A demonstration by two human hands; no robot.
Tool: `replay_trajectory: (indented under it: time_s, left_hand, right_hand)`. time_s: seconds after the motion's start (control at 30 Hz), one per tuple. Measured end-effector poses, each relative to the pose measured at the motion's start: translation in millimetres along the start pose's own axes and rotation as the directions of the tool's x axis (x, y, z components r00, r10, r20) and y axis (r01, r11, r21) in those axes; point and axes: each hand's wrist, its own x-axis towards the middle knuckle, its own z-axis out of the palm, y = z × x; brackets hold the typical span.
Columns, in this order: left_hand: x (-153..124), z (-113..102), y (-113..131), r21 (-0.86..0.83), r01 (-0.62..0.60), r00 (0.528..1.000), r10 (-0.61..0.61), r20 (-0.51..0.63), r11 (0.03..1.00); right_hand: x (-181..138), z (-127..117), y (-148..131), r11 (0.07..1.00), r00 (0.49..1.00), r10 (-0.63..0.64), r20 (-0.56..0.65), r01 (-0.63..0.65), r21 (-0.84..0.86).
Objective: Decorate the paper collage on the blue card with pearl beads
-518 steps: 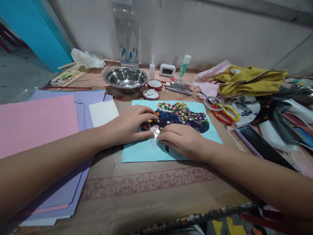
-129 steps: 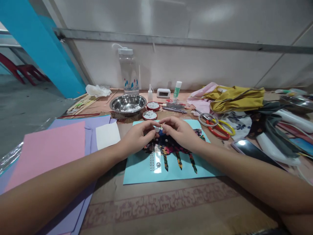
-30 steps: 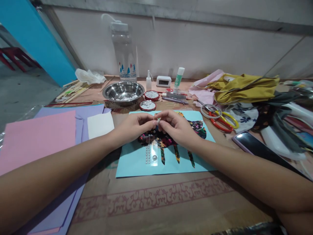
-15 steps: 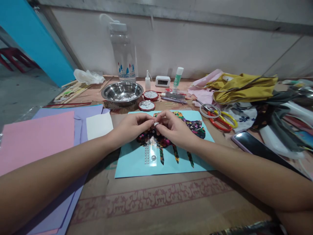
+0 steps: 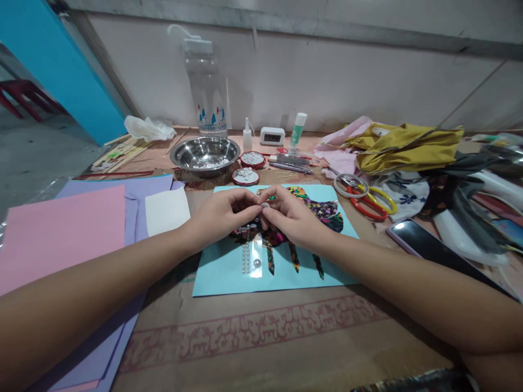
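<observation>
My left hand (image 5: 223, 213) and my right hand (image 5: 291, 215) meet fingertip to fingertip above a light blue sheet (image 5: 229, 275). Together they pinch a small pearl bead (image 5: 265, 205). Under them lies a dark floral fabric cut-out (image 5: 322, 209) stuck on the sheet, with thin strips hanging toward me. A clear strip of pearl stickers (image 5: 251, 257) lies on the blue sheet just below my left hand.
Pink paper (image 5: 57, 231) and purple sheets lie at the left. Behind are a steel bowl (image 5: 205, 154), two red lids of beads (image 5: 245, 176), a water bottle (image 5: 206, 90), glue stick (image 5: 298, 132) and clock (image 5: 272, 135). Scissors (image 5: 370, 200), a phone (image 5: 425, 247) and yellow cloth (image 5: 404, 144) crowd the right.
Both hands stay joined at the fingertips; they have sunk slightly toward the fabric over the last second. A few seconds ago they were held higher.
</observation>
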Motion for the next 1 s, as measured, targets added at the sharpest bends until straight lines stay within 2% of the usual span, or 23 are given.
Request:
replay_trajectory:
  time_s: [0.17,0.3,0.4,0.47,0.57,0.67,0.87,1.0]
  left_hand:
    - [0.2,0.2,-2.3,-0.073,-0.07,0.996,0.075,0.056,0.995]
    - [0.2,0.2,-3.2,-0.196,-0.015,0.994,0.036,0.104,0.981]
    - [-0.3,-0.5,0.0,-0.054,-0.013,1.0,0.014,0.012,0.998]
    - [-1.3,-0.4,3.2,0.085,-0.031,0.998,0.036,-0.056,0.996]
    - [-3.1,1.2,6.5,0.212,-0.049,0.993,0.07,-0.095,0.976]
    - [-4.1,2.7,6.3,0.235,-0.062,0.991,0.088,-0.101,0.97]
    - [-3.3,1.7,2.9,0.26,-0.145,0.981,0.173,-0.091,0.955]
    - [-2.7,1.3,1.9,0.274,-0.143,0.983,0.169,-0.074,0.951]
  right_hand:
    - [1.7,-1.2,0.2,0.997,1.0,0.0,0.007,0.0,0.072]
    - [1.0,0.0,-3.6,0.996,1.0,0.007,0.023,-0.009,0.087]
    - [0.1,1.4,-5.4,0.996,0.999,0.017,0.041,-0.02,0.088]
    - [0.4,1.5,-5.1,0.995,1.0,0.028,0.009,-0.029,0.096]
    - [2.1,0.5,-4.3,0.988,0.995,0.088,-0.041,-0.082,0.133]
    - [3.6,-0.1,-4.7,0.974,0.991,0.133,-0.015,-0.127,0.186]
    - [4.5,0.5,-4.5,0.97,0.991,0.122,-0.062,-0.106,0.219]
    - [4.0,-0.6,-4.3,0.974,0.992,0.12,-0.042,-0.109,0.196]
